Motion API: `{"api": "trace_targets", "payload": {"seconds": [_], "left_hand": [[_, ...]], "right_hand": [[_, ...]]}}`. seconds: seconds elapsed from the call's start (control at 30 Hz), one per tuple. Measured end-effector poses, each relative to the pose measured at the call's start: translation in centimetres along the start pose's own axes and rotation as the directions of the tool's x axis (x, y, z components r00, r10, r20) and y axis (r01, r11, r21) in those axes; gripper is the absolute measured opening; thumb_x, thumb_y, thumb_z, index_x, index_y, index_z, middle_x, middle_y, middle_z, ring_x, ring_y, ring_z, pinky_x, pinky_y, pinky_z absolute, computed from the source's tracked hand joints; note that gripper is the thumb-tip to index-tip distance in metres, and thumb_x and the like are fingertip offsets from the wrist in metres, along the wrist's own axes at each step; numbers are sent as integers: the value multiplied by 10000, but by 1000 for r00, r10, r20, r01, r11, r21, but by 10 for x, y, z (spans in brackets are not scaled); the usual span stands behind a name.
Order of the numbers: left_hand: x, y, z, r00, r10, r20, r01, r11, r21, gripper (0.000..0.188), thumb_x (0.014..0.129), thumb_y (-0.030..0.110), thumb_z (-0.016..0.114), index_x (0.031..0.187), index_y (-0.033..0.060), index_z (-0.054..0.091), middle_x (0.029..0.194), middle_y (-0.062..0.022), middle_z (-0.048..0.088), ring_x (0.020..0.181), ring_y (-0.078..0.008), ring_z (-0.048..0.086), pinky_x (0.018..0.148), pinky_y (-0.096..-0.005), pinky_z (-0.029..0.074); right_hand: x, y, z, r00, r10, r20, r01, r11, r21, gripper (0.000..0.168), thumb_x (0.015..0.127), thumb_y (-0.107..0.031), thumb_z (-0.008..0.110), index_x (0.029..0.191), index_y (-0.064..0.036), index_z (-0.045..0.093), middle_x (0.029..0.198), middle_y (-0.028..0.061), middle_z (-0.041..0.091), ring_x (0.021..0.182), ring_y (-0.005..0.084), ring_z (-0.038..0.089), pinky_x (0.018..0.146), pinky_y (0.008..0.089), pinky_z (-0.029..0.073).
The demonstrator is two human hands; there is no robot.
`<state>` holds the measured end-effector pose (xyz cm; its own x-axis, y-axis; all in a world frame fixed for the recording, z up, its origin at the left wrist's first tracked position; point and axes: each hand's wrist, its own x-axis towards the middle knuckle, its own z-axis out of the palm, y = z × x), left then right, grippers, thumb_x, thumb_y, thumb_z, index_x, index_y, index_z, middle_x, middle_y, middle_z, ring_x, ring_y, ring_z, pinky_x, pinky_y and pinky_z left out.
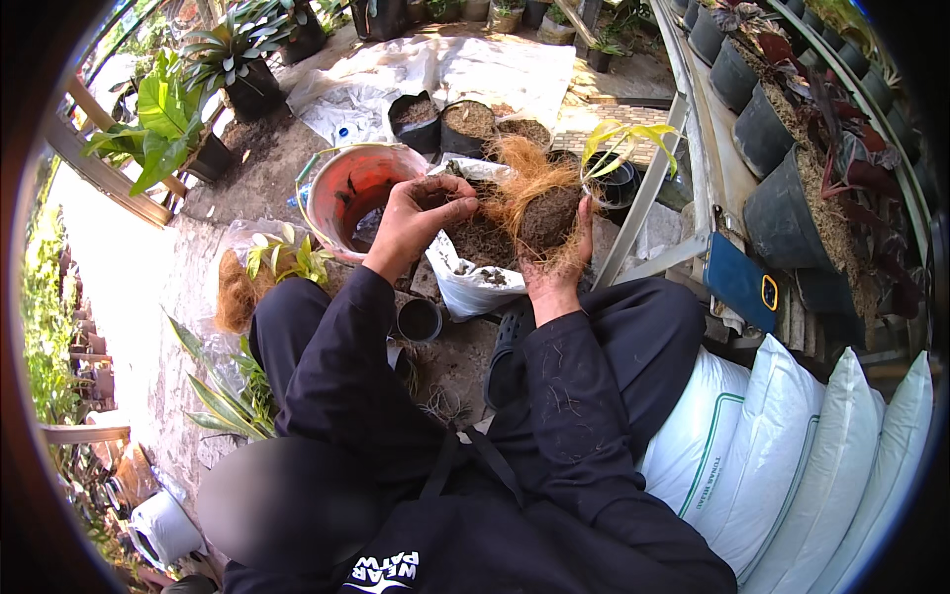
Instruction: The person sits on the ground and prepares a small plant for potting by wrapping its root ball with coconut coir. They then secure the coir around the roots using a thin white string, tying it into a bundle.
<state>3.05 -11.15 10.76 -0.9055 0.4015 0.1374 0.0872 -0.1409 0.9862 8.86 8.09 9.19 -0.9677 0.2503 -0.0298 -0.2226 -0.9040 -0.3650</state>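
My right hand [557,271] cups a round soil ball [551,217] from below and from its right side. Loose brown coconut fibre [528,174] wraps its left and top. A small plant [623,141] with yellow-green leaves rises on the ball's right side. My left hand [427,219] hovers just left of the fibre, thumb and fingers curled towards each other. Whether anything is pinched in them is hard to see. Beneath both hands, an open white plastic sack [471,286] holds dark, crumbly potting mix [479,245].
Left of the sack stands a red bucket [334,189]. Black pots of growing medium [467,126] sit beyond it. A small empty pot [419,319] lies between my legs. A metal frame [646,200] and a blue phone [738,282] are at right, above white filled sacks [742,445].
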Motion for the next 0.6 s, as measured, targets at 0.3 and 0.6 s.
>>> {"api": "trace_targets", "payload": {"seconds": [0.3, 0.6], "left_hand": [[3, -9, 16, 988, 78, -133, -74, 997, 31, 189, 916, 65, 701, 1084, -21, 699, 938, -17, 715, 860, -78, 648, 789, -246, 521], [-2, 2, 18, 993, 109, 50, -119, 954, 276, 234, 908, 43, 688, 1129, -33, 689, 938, -31, 716, 848, -70, 642, 776, -254, 530]], "right_hand": [[-5, 15, -1, 999, 38, -38, -40, 998, -43, 508, 993, -403, 581, 1329, -27, 525, 1245, 138, 608, 1137, 293, 614, 966, 447, 521], [-3, 3, 0, 999, 13, -40, -12, 1000, 17, 453, 997, -383, 582, 1308, -57, 542, 1232, 124, 616, 1119, 292, 625, 942, 460, 538]]}}
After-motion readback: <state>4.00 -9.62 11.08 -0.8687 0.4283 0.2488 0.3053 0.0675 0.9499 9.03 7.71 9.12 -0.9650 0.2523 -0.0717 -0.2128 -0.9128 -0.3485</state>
